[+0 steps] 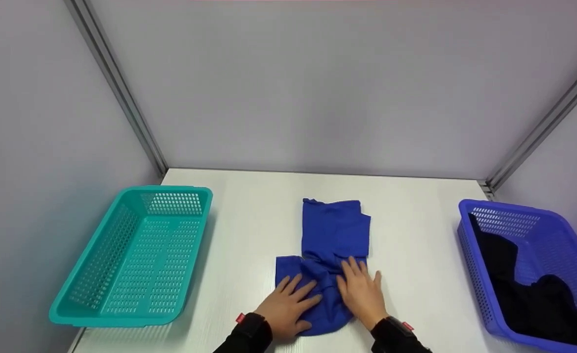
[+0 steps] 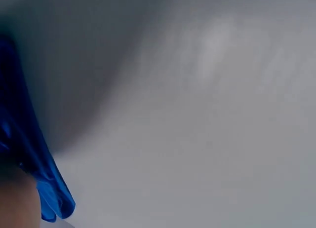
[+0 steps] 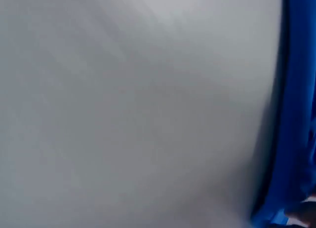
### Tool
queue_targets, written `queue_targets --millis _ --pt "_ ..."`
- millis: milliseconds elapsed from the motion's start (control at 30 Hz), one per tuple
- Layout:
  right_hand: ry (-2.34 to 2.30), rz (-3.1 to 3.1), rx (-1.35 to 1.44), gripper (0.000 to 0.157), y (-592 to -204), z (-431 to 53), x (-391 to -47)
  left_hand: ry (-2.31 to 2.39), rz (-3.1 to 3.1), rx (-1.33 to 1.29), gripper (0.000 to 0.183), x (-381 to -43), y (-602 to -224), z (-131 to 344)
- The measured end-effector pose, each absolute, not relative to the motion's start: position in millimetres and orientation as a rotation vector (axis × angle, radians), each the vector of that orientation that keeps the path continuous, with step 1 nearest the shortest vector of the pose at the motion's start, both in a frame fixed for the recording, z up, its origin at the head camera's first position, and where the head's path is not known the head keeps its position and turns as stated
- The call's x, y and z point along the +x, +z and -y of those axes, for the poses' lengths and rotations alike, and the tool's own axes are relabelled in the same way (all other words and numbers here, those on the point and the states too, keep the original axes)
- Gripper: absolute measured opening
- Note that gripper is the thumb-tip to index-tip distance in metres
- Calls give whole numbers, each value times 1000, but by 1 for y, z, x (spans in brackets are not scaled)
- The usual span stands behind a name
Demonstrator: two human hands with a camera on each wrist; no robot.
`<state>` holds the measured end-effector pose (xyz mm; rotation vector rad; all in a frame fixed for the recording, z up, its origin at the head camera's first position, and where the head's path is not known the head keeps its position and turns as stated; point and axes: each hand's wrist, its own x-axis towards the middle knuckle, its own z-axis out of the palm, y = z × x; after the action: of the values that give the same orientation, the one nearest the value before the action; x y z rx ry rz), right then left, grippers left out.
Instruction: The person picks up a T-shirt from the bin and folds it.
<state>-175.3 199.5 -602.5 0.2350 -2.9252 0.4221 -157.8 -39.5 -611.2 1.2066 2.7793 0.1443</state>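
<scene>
A blue piece of clothing [image 1: 336,228] lies partly folded on the white table, its near half bunched and wrinkled. My left hand [image 1: 288,308] rests on the near left part with fingers spread. On the near right part lies my right hand [image 1: 363,294], its fingers straight and pointing away from me. The left wrist view catches an edge of the blue cloth [image 2: 29,139] at its left side. In the right wrist view, a folded blue edge [image 3: 294,114] runs down the right side. The cloth's underside is hidden.
A teal plastic basket [image 1: 190,274] stands at the left of the white table [image 1: 415,235]. To the right is a purple-blue basket [image 1: 474,289] with black cloth [image 1: 538,299] inside. Grey panels [image 1: 327,88] wall the table at the back and sides.
</scene>
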Motion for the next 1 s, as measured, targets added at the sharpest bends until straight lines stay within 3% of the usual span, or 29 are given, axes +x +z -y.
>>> queue_targets --millis 133,333,500,633,867,1000 --pt "418 2916 389 50 -599 -190 -167 57 -2938 1124 62 -161 -624 28" --pt "401 2729 656 35 -598 -180 -149 18 -3162 821 64 -170 -639 14" --pt "337 2876 755 45 -615 -186 -142 560 -3024 735 63 -180 -625 17" --pt "207 2922 639 52 -625 -202 -152 897 -2864 757 60 -181 -610 26" --pt "135 2960 142 53 -622 -229 -170 474 -2985 856 59 -167 -613 29" --pt "233 2907 80 53 -615 -231 -180 450 -3028 894 69 -167 -615 27"
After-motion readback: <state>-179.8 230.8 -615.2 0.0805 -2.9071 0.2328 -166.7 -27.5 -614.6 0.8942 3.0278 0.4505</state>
